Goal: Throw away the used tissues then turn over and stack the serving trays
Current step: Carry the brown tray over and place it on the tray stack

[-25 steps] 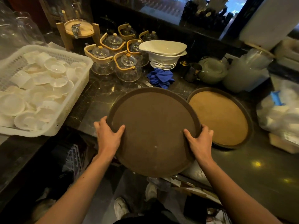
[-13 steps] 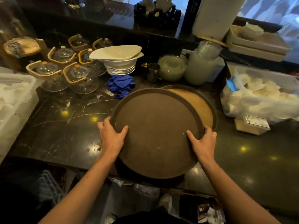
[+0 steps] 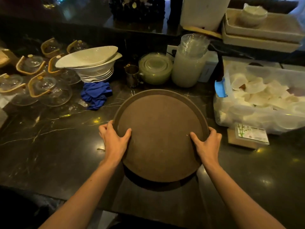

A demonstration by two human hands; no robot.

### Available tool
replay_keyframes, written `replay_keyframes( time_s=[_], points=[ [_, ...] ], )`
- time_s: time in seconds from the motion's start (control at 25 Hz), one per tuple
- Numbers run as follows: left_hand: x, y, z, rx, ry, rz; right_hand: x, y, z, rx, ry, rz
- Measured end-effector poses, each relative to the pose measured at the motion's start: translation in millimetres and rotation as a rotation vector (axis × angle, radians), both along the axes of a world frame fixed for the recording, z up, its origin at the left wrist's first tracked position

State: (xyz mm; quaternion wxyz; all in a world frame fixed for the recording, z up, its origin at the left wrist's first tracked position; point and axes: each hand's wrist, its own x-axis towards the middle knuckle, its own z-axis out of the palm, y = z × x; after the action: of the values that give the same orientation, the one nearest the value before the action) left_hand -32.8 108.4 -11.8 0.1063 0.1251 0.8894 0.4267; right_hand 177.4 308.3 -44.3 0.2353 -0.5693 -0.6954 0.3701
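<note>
Both grips — left hand, right hand — clasp the brown tray, hiding whatever lies beneath.

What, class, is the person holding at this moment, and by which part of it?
The round brown serving tray, held by its rim: left hand on the left edge, right hand on the right edge, thumbs lying on its upper surface.
</note>
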Motion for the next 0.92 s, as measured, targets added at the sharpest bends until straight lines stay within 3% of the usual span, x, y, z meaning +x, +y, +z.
replay_keyframes(
  time_s=[0.44, 0.92],
  points=[
    [-45, 53, -44, -0.062, -0.012, -0.1, -29, 40, -23, -0.021, -0.019, -0.072],
    [-48, 56, -65, -0.129, 0.007, -0.102, -34, 42, -42, 0.014, -0.098, -0.065]
  ],
)
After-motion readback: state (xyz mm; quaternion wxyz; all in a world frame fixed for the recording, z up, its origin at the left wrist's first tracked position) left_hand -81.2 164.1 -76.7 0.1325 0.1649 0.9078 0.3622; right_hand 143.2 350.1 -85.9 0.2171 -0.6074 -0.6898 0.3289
